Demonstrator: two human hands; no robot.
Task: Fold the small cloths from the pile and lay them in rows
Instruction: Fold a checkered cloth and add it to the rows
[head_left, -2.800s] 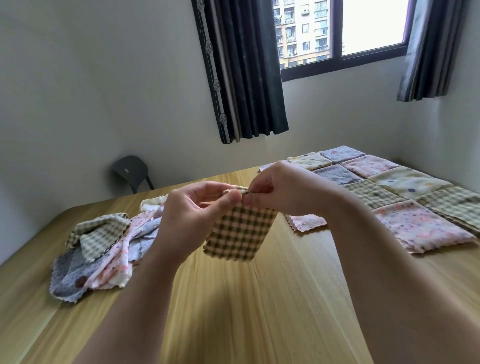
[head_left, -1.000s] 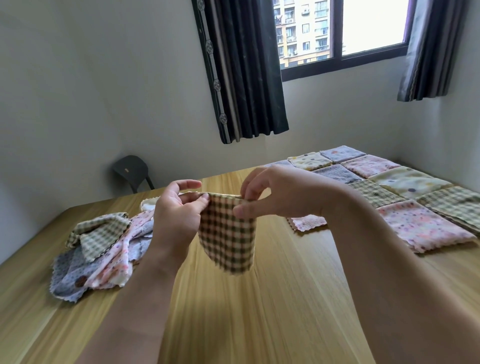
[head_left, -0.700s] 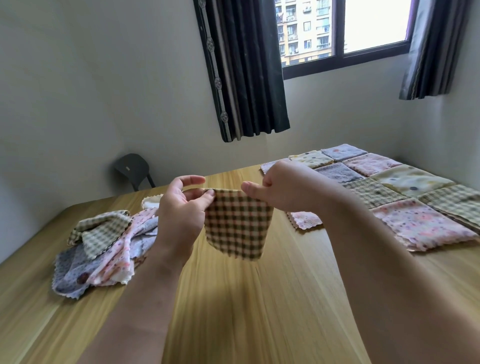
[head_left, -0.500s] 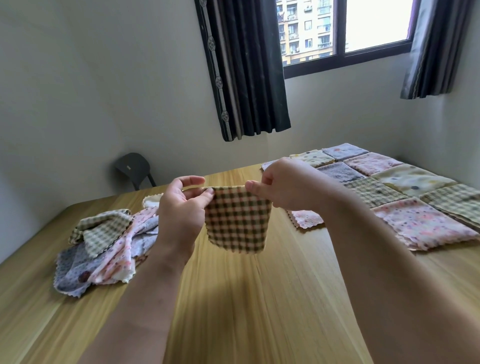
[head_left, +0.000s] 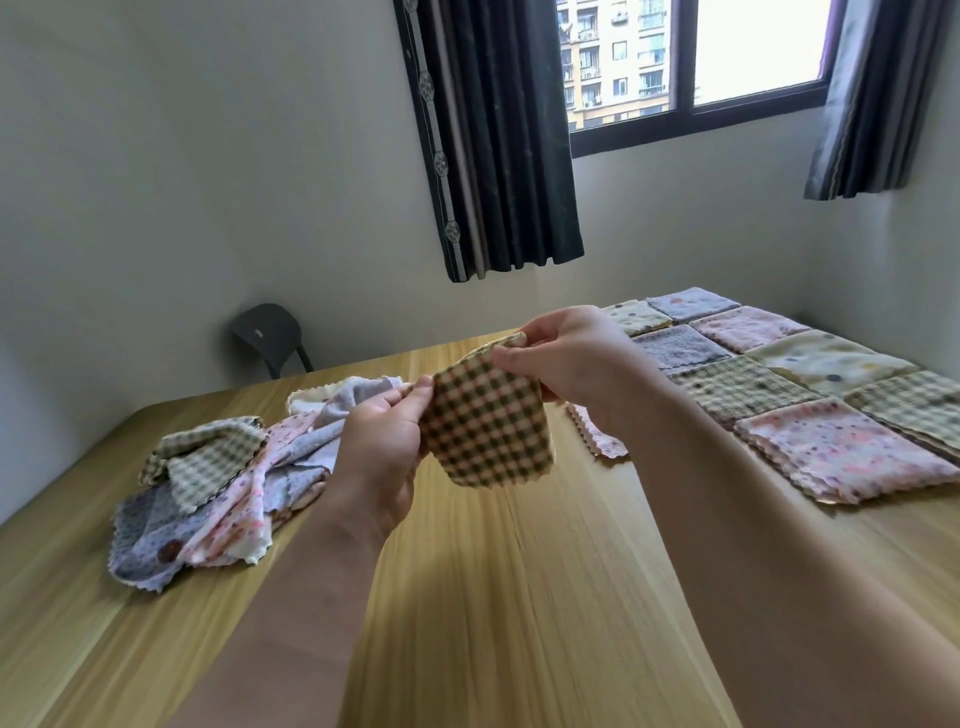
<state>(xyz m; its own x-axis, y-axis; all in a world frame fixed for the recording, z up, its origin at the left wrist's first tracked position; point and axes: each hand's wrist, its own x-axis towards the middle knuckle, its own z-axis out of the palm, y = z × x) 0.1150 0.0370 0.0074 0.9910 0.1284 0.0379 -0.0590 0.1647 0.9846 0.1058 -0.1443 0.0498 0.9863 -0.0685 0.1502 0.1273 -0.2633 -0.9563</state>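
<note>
The checked cloth (head_left: 488, 431) is hanging in the air above the wooden table (head_left: 519, 597), stretched between both hands. The left hand (head_left: 382, 441) is pinching its left edge between thumb and curled fingers, its forearm rising from the lower left. The right hand (head_left: 576, 358) is sitting higher and farther off, nipping the upper corner between thumb and forefinger with the other fingers curled in, so the top edge is slanting up to the right. Beneath the cloth a broad stretch of wood is showing between the loose pile (head_left: 208, 483) on the left and the rows of folded cloths (head_left: 779, 389) on the right, which are running close along the right wall. The table's far edge is lying near the back wall, with a dark chair (head_left: 270, 332) standing behind it. The cloth is showing green-brown and cream checks with faint pink lines; its lower edge is curving and dangling free of the table.
</note>
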